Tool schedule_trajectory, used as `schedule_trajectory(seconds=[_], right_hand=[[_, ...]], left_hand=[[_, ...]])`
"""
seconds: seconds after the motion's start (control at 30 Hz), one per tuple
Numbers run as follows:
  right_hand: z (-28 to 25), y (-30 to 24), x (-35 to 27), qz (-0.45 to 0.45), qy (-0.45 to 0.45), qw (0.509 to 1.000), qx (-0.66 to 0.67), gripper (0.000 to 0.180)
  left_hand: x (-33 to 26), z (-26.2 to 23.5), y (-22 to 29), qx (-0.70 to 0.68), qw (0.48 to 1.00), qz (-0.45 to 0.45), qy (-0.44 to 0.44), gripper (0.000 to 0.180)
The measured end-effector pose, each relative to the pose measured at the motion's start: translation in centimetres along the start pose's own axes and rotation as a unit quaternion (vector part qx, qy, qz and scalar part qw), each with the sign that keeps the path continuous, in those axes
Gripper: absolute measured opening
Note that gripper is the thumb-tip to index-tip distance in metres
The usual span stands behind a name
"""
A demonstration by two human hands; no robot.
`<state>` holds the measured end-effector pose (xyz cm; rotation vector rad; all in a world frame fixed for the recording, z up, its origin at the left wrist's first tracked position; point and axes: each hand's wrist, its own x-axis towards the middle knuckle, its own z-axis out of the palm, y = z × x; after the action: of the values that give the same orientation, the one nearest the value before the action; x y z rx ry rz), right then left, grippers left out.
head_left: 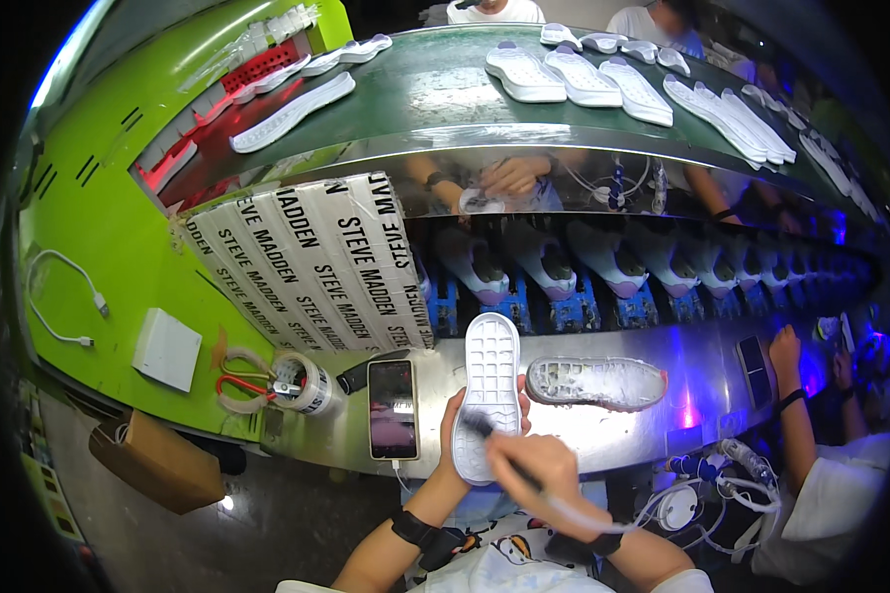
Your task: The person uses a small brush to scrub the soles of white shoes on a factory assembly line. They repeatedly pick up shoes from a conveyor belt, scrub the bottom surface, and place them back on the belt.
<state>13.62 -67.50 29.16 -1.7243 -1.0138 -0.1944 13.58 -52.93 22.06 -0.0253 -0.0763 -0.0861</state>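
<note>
A white shoe sole (pixel 492 361) with a grid of raised ribs stands in front of me, ribbed face up. My left hand (pixel 449 453) is closed round its lower part from behind, with fingertips showing at its right edge. In my right hand (pixel 546 466) I grip a dark-handled brush (pixel 478 425), its bristles against the lower ribs of the sole. A pale tube runs from near the brush's handle toward the right. Beside the held sole, a second sole (pixel 598 383), smeared white inside, lies on the metal bench (pixel 564 435).
A phone (pixel 393 410) and a cup of tools (pixel 311 390) stand at left, before a printed cardboard sheet (pixel 307 262). Shoe uppers (pixel 544 262) line a lower conveyor. White soles (pixel 524 74) sit on the upper green belt (pixel 425 84). A co-worker's arm (pixel 793 395) is at right.
</note>
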Motion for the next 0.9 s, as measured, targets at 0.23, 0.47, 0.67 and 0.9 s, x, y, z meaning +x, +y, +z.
schedule_trajectory(seconds=[0.23, 0.47, 0.67, 0.9], right_hand=[[-0.3, 0.1, -0.7, 0.241, -0.058, 0.928, 0.280, 0.019], [-3.1, 1.0, 0.3, 0.235, -0.147, 0.907, 0.318, 0.021], [-5.7, -0.4, 1.8, 0.130, -0.174, 0.950, 0.224, 0.016], [-7.4, -1.2, 2.8, -0.014, -0.211, 0.967, 0.143, 0.010]], left_hand=[[0.7, 0.2, 1.3, 0.065, 0.997, -0.032, -0.022, 0.067], [2.3, 3.1, 2.4, 0.154, 0.983, -0.079, -0.064, 0.065], [2.8, 4.6, 2.4, 0.226, 0.947, -0.227, 0.032, 0.069], [2.0, 7.1, 2.5, 0.405, 0.875, -0.251, 0.089, 0.040]])
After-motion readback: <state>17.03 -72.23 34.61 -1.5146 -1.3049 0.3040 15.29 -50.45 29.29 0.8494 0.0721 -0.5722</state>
